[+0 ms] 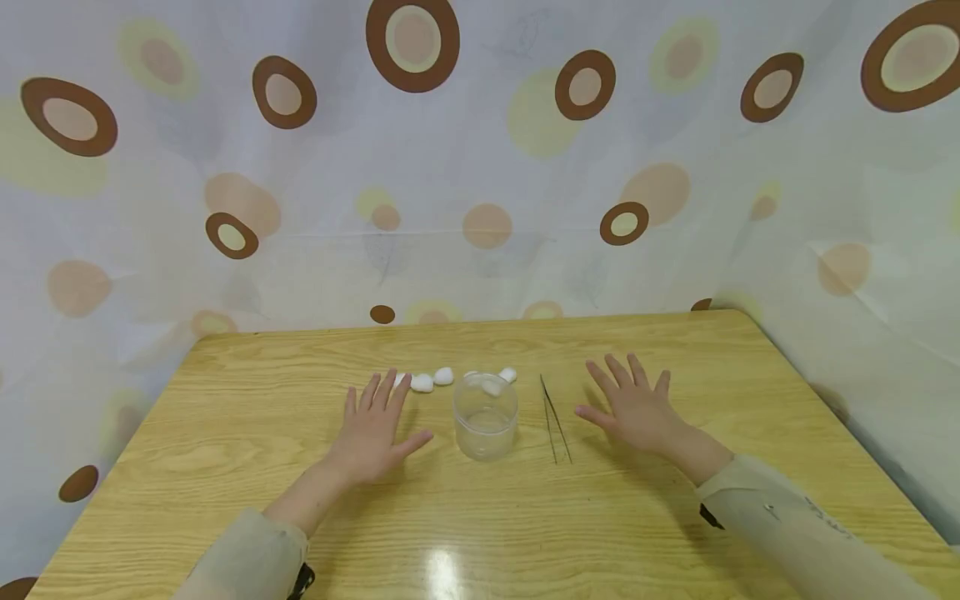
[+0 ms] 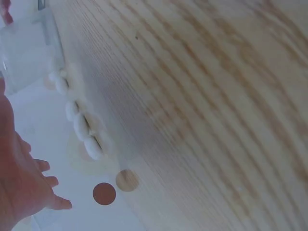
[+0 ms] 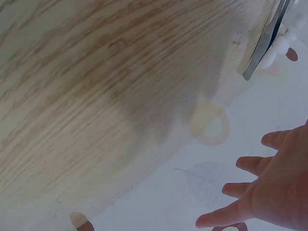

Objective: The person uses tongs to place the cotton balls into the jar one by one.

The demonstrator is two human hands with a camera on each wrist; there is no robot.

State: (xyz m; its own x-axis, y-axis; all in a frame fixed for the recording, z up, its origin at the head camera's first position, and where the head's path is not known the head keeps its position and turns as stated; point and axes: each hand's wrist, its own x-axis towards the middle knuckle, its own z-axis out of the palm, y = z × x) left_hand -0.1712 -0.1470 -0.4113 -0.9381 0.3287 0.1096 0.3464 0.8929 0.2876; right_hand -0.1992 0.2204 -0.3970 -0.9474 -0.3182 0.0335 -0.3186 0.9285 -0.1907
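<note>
- The pale grey-beige cloth right sleeve [image 1: 780, 533] bears small dark marks like writing, too small to read.
- The left hand [image 1: 375, 437] has a wide grip: 5 digits straight and spread, the thumb pointing right towards the cup, just beside it.
- The right hand [image 1: 641, 412] has an equally wide grip, its 5 digits fanned out to the right of the tweezers. Whether either palm touches the wood, I cannot tell.
- The round, clear, see-through cup [image 1: 486, 442] stands upright between the 2 hands, nearer the left one.
- The slim, 2-armed metal tweezers [image 3: 266, 41] lie just right of the cup, joined end far, 2 parted tips near; a ridged patch shows on 1 arm.
- Small white fluffy balls [image 1: 422, 383] lie in a row: 3 left of the cup, the leftmost partly hidden by fingers, and more behind the cup, 1 showing past its far right rim.
- The yellowish wood-grain tabletop [image 1: 540, 533] has a far edge against the white cloth with brown and yellow ovals [image 1: 450, 158]. Its left and right edges are well apart from both hands; a broad stretch of wood lies nearer than the cup, between the forearms.
</note>
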